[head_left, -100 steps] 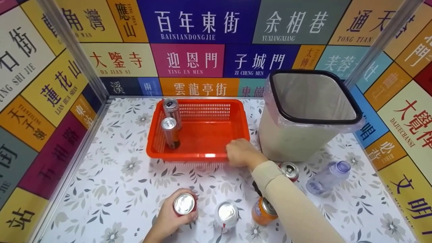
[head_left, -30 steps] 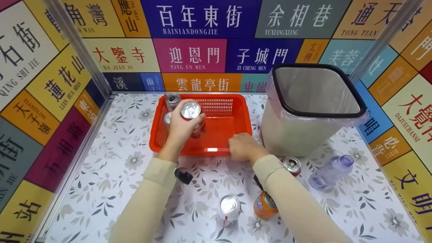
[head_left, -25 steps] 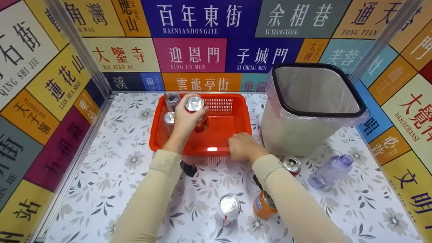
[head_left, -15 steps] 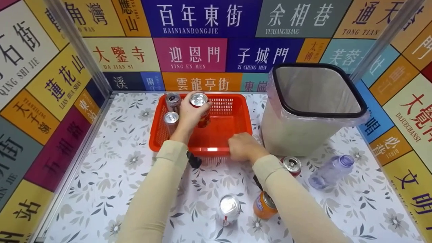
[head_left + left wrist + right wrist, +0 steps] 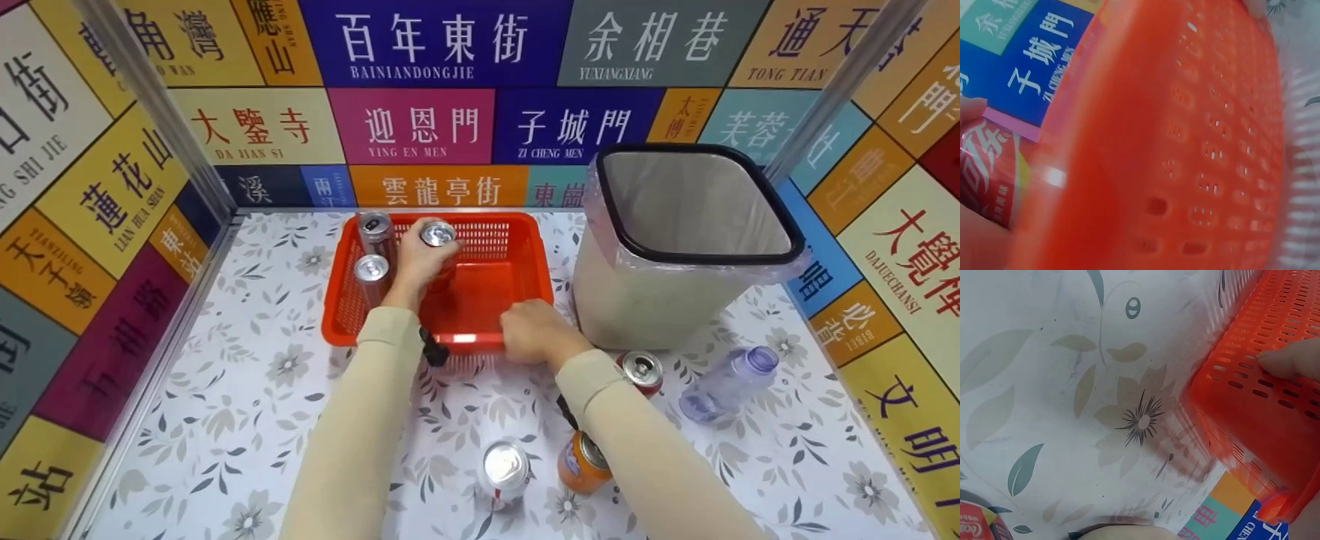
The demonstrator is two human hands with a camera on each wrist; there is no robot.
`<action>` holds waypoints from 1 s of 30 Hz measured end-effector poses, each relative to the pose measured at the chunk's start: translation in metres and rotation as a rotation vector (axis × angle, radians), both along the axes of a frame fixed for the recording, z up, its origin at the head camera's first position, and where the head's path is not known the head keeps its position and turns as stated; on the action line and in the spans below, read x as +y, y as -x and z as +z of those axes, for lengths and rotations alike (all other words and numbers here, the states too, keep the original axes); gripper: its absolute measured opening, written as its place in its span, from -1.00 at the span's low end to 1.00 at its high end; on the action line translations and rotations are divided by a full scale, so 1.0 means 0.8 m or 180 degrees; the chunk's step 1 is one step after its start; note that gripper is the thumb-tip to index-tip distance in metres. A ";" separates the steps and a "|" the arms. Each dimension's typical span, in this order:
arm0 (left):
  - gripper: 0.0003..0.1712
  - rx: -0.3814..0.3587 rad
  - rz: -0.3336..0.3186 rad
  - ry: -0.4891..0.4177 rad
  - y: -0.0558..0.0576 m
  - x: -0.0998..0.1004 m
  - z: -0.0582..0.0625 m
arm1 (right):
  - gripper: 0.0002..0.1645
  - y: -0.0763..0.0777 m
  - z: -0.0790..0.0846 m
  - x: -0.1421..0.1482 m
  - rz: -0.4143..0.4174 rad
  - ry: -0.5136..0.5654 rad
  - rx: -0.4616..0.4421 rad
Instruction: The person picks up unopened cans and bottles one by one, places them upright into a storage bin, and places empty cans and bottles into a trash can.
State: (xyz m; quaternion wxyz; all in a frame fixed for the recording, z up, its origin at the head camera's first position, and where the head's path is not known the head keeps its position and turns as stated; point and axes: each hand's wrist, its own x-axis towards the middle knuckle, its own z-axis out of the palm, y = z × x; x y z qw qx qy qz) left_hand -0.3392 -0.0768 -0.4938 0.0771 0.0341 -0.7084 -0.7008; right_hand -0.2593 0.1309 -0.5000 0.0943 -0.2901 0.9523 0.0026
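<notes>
In the head view my left hand point(image 5: 417, 259) grips a red cola can point(image 5: 438, 235) and holds it upright inside the red plastic basket point(image 5: 471, 346). The can's red label with white lettering shows at the edge of the left wrist view, behind the basket's wall point(image 5: 1213, 140). My right hand point(image 5: 538, 331) grips the basket's front right rim, with its thumb point(image 5: 1292, 361) against the perforated side. Two slim cans stand in the basket's left end: one point(image 5: 376, 231) at the back, another point(image 5: 372, 271) nearer me, left of my hand.
Right of the basket stands a pale bin point(image 5: 652, 300) with a black rim and a plastic liner. A silver-white can point(image 5: 504, 471), an orange can point(image 5: 581, 463), a red can point(image 5: 643, 371) and a purple clear bottle point(image 5: 727, 384) are on the floral tabletop. Printed walls surround it.
My left hand has carried the red can from the front of the table into the basket, then rightward and slightly down beside the slim cans. The right hand keeps hold of the rim.
</notes>
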 end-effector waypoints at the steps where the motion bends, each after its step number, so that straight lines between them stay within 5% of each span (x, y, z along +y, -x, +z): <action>1: -0.46 -0.0029 0.0006 0.0021 0.001 -0.001 -0.003 | -0.88 0.000 0.000 -0.001 0.0022 -0.0012 0.0015; 13: -0.39 -0.0326 0.0056 0.0201 0.018 0.007 -0.010 | -0.89 0.001 -0.001 0.005 -0.0096 -0.0018 -0.0077; 22: -0.33 -0.0560 0.0187 0.0520 0.028 0.005 0.004 | -0.90 0.003 -0.004 0.004 -0.0142 -0.0067 -0.0043; 30: -0.32 -0.0657 0.0333 0.0890 0.029 -0.008 -0.006 | -0.85 0.000 -0.004 0.000 -0.0095 0.0030 -0.0052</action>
